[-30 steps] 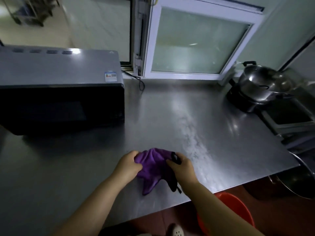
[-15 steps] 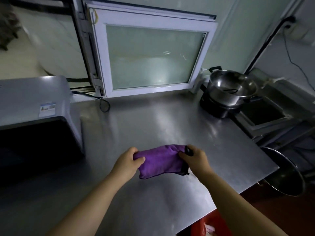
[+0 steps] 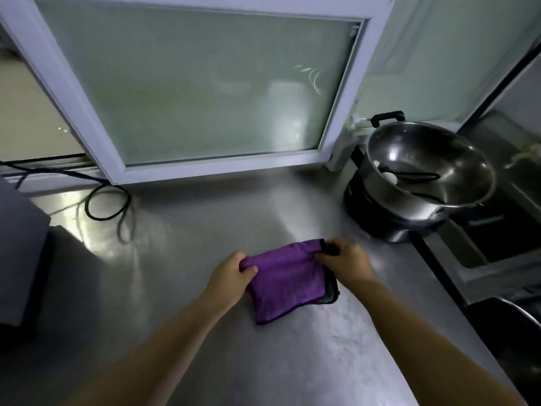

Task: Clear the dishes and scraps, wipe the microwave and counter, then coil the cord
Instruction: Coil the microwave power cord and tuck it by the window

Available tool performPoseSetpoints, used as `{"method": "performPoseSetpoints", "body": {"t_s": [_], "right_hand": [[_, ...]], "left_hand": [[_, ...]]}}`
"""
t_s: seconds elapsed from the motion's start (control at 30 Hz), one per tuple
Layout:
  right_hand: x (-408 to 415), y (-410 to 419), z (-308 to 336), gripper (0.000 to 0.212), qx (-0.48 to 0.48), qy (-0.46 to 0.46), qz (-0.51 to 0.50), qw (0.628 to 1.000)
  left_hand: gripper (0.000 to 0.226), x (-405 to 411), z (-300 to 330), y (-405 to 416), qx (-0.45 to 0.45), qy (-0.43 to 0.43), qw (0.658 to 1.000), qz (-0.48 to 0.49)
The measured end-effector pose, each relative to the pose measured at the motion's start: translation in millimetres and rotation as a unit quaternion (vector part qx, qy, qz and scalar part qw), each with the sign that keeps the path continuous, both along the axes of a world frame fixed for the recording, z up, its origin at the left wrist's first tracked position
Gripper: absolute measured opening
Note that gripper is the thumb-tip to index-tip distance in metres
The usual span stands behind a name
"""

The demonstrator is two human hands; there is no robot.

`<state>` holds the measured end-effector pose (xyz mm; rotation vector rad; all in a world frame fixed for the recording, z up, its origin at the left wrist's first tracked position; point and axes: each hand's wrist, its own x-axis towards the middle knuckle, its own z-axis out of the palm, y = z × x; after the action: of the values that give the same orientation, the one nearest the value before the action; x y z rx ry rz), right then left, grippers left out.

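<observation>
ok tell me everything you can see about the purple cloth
The purple cloth looks like soft microfibre with a dark edge binding and a darker grey layer showing at its right side. It is folded into a rough rectangle and hangs slightly tilted, its lower corner low over the steel counter; contact there cannot be told. The left hand pinches its upper left corner, and the right hand grips the upper right corner, where a small black tab sticks out.

Cloth [image 3: 288, 284] on the desk [image 3: 205, 332], held between left hand [image 3: 231, 278] and right hand [image 3: 345, 263]. Cord [image 3: 108, 200] behind-left, beside microwave [image 3: 20, 259]. Pot [image 3: 430, 174] behind-right. Window [image 3: 190, 83] behind all.
</observation>
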<state>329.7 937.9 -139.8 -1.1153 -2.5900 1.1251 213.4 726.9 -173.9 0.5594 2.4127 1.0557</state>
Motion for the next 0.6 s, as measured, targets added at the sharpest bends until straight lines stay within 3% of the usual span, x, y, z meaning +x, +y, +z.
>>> {"method": "performPoseSetpoints", "body": {"t_s": [0.2,0.3,0.37,0.47,0.6], "right_hand": [[-61.5,52.2,-35.6,0.026,0.011,-0.005,-0.019,1.0],[-70.2,57.0,-47.4,0.039,0.051,-0.005,-0.024,0.998],[-67.3,52.5,-57.0,0.032,0.097,-0.021,0.019,0.995],[-57.9,45.0,-71.1,0.019,0.15,-0.041,0.102,0.982],[-48.8,43.3,-79.6,0.02,0.166,-0.102,0.188,0.963]], "left_hand": [[0.012,-53.3,-17.9,65.2,-0.021,0.041,0.997,0.067],[0.016,-59.9,-25.5,74.3,-0.045,0.105,0.989,0.097],[0.012,-53.2,-32.7,71.6,-0.076,0.144,0.986,0.044],[0.03,-34.3,-44.0,61.7,-0.089,0.214,0.969,-0.084],[0.022,-16.8,-49.8,46.1,-0.097,0.26,0.943,-0.186]]}}
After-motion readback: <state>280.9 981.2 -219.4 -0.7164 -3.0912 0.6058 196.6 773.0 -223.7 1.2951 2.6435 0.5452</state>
